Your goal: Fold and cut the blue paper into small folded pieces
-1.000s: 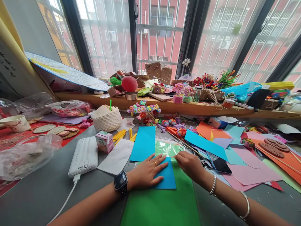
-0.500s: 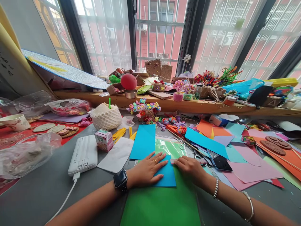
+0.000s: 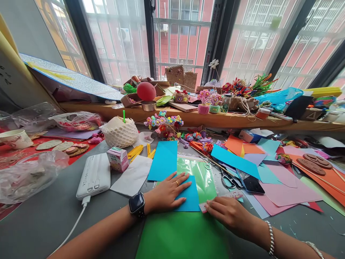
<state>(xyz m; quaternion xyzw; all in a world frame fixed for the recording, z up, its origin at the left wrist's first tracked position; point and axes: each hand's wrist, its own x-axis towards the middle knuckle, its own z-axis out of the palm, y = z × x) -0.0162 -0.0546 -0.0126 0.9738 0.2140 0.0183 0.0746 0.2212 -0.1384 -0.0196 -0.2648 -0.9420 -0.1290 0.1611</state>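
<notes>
Pressing left hand (image 3: 168,194): flat on blue sheet (image 3: 192,197), grasping nothing; even weight should prevent slipping.
Right hand (image 3: 229,214): pinching patterned strip (image 3: 235,195) right of sheet.

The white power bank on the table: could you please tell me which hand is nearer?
The left hand: it rests on the blue paper, right of the power bank. The right hand is farther off, beyond the paper's right edge.
</notes>
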